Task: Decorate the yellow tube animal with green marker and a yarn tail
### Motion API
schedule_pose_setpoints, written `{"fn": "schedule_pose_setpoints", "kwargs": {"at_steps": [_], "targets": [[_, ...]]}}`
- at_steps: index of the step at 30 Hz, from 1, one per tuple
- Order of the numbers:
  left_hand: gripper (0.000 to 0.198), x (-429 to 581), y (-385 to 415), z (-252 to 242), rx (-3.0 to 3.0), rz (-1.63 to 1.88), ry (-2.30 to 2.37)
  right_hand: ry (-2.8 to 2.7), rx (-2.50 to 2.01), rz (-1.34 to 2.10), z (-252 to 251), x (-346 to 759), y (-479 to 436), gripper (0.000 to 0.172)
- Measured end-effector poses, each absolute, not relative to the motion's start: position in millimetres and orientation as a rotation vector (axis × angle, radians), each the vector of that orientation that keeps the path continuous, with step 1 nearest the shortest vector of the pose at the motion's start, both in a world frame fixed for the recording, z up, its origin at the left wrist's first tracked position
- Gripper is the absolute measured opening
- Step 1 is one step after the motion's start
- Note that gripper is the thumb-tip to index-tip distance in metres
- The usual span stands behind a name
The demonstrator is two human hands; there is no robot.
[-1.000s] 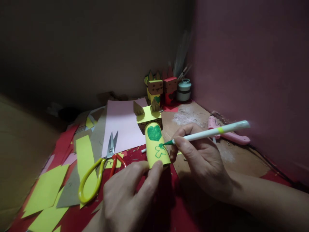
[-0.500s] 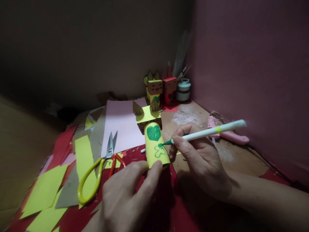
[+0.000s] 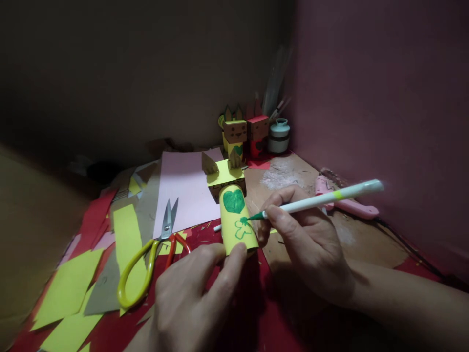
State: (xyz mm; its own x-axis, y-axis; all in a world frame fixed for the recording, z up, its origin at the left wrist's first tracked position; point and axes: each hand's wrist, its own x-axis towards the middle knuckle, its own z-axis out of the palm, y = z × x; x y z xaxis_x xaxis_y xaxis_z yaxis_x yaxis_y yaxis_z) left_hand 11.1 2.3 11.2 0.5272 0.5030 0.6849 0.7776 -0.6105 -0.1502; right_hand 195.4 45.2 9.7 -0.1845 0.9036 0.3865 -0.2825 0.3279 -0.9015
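A yellow paper tube (image 3: 229,238) carries a filled green heart and, below it, a green flower outline with one part coloured in. It joins a box-shaped head (image 3: 225,172) with a yellow top and brown ears, whose face is turned away from me. My left hand (image 3: 201,293) pinches the near end of the tube between thumb and fingers. A white felt-tip pen (image 3: 311,202) with a green tip is gripped in my right hand (image 3: 306,239). Its tip is at the flower's coloured part; whether it touches, I cannot tell.
Scissors (image 3: 166,230) with yellow and red handles lie left of my hands, blades apart. Around them are yellow paper pieces (image 3: 69,283) and a pink sheet (image 3: 186,181). A pink glue gun (image 3: 351,208) lies right. Two animal figures (image 3: 234,132) and a pale jar (image 3: 279,137) stand behind.
My right hand and the pen have shifted slightly to the right, the pen tip drawing a little away from the flower. The left hand and the tube hold still.
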Motion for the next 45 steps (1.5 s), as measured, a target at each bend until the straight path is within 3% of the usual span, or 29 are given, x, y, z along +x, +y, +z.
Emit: {"fn": "schedule_pose_setpoints", "kwargs": {"at_steps": [29, 41, 45], "targets": [[0.027, 11, 3, 9, -2.368, -0.823, -1.055, -1.468, -0.676, 1.157, 11, 198, 45, 0.012], [0.030, 21, 4, 3, -2.284, -1.080, -1.197, -1.220, -0.493, 1.331, 7, 193, 50, 0.008], [0.041, 27, 6, -1, -2.218, -1.265, -1.337, -1.203, -0.473, 1.341, 7, 194, 50, 0.009]]}}
